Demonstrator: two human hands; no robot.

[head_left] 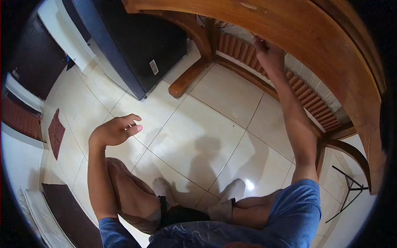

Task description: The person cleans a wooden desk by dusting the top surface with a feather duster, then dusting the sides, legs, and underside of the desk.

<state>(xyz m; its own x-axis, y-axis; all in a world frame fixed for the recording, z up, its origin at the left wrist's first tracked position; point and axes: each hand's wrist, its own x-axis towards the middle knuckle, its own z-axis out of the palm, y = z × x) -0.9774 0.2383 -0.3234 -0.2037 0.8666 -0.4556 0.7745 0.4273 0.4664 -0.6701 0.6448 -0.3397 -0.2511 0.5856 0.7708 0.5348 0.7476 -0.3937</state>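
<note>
My left hand (pixel 118 130) hovers above the tiled floor, holding nothing. Its fingers are loosely curved, with the thumb apart from them. My right hand (pixel 271 58) reaches under the curved edge of a large piece of wooden furniture (pixel 297 33). Its fingertips meet or pass behind that edge, so whether they grip anything is hidden. Just beyond this hand, a low strip of ribbed reddish-brown slats (pixel 306 89) runs along the wall.
A dark refrigerator-like cabinet (pixel 136 45) stands at the upper left, beside a wooden foot (pixel 186 80) of the furniture. A dark red mat (pixel 56 132) lies on the tiles (pixel 198 140). At the right is a thin black metal stand (pixel 349 188).
</note>
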